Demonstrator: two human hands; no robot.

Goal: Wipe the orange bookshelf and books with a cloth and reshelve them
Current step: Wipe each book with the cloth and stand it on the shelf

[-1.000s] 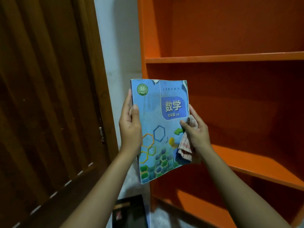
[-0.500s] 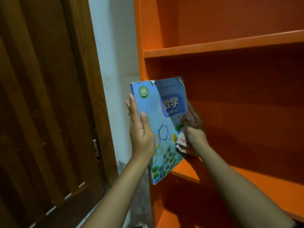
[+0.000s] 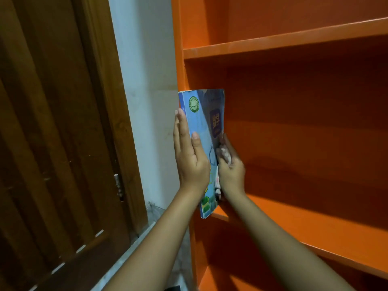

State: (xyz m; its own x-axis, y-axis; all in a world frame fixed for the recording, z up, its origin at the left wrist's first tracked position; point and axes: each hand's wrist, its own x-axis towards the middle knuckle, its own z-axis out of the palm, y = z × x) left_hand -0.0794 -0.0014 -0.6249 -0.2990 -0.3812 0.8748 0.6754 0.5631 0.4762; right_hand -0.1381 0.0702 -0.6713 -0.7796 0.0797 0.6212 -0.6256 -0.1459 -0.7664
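- Head view: a person stands a blue book upright at the far-left end of an orange bookshelf, its lower corner hanging just over the front lip of the middle shelf board.
- L hand: flat and open, fingers straight, palm pressed on the book's outer side w/ thumb laid over the front cover; it braces rather than grips.
- R hand: curled shut round a bunched pale cloth, pushed against the cover's inner side. More cloth peeks out below the wrist.
- Book sits sandwiched btwn the two hands, leaning slightly, close to the bookshelf's left wall. Whether its bottom edge fully rests on the board can't be told; hands and cover hide that.
- No other books visible on the shelves in frame. Brown wooden door and a strip of white wall to the left.
- Likely step: reshelving the wiped book.
- Risks, as judged: soft cover already bowed at the top, so a lone thin book w/ nothing beside it could slump or slide off the lip once the hands let go. Cloth could get trapped btwn cover and shelf, dragging the book out when the R hand pulls back.
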